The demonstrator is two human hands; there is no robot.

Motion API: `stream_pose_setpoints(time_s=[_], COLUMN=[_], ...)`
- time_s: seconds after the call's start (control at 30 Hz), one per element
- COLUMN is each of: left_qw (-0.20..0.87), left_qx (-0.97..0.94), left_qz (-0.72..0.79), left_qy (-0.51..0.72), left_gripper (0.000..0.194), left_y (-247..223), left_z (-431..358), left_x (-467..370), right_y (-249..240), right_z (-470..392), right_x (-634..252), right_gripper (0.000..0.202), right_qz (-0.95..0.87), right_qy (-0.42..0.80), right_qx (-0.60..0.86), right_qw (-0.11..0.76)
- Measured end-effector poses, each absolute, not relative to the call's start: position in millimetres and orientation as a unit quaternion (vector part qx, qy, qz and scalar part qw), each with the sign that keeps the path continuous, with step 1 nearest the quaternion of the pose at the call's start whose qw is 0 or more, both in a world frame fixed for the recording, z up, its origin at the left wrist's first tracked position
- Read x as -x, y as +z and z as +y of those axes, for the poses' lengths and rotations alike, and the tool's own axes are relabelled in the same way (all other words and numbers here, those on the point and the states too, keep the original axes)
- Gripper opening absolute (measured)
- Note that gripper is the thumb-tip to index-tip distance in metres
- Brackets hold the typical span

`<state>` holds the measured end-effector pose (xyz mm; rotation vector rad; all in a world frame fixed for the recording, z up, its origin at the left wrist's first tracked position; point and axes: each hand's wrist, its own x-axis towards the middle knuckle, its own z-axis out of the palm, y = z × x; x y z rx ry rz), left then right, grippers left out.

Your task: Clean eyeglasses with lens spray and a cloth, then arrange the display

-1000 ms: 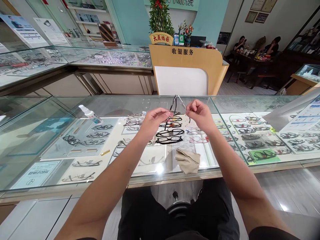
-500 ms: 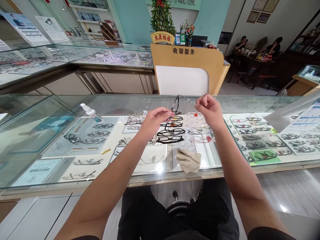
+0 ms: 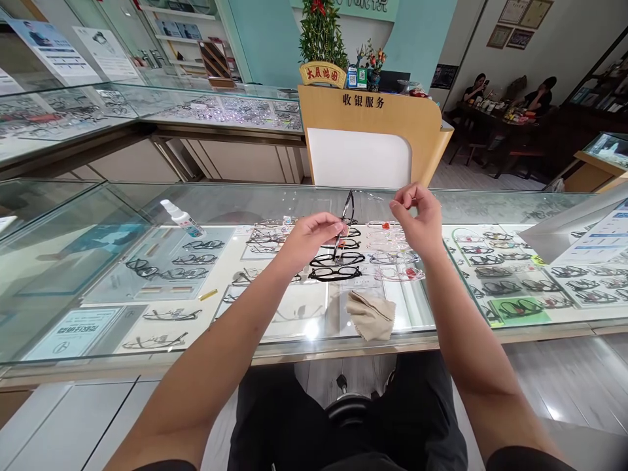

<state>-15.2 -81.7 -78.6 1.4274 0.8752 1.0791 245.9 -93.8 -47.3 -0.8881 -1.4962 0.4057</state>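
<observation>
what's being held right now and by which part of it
The left hand pinches a pair of glasses, seemingly by the dark front; the exact spot is hidden. Whether the right hand holds anything cannot be told.

A glass-topped display counter point(image 3: 314, 353) carries a crumpled beige cloth point(image 3: 370, 315) near its front edge. On the glass, well to the left of the cloth and farther back, is a white spray bottle point(image 3: 182, 219); a printed white sign point(image 3: 583, 232) stands well to its right. Under the glass, a white shelf point(image 3: 212, 311) bears rows of eyeglasses: black-framed pairs point(image 3: 334, 279) just beyond the cloth, and one pair on a green card point(image 3: 530, 318) to its right.
</observation>
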Motion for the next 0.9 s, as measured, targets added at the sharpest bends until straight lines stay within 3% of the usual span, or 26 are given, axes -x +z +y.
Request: stream_pose_setpoints(time_s=[0.13,0.47,0.7,0.9], left_qw=[0.535,0.484,0.462,0.458], left_qx=[-0.579,-0.618,-0.666,-0.664], left_qz=[0.378,0.361,0.346,0.357], left_qy=[0.485,0.504,0.472,0.471], left_gripper=[0.057,0.048,0.041,0.041], left_y=[-78.7,-82.9,-84.9,-88.1], left_z=[-82.0,-82.9,-84.7,-84.2], left_x=[14.6,11.3,8.2,7.6], right_y=[-43.2,-67.3,-76.7,-80.8], right_z=[-105.3,-111.6,-102.8,-96.6], right_x=[-238.1,-197.1,-184.9,-185.3], right_gripper=[0.022,0.02,0.054,0.049], right_qz=[-0.653,-0.664,-0.554,-0.526], right_qy=[0.112,0.328,0.467,0.487], right_qx=[0.37,0.359,0.365,0.369], right_qw=[0.651,0.568,0.584,0.591])
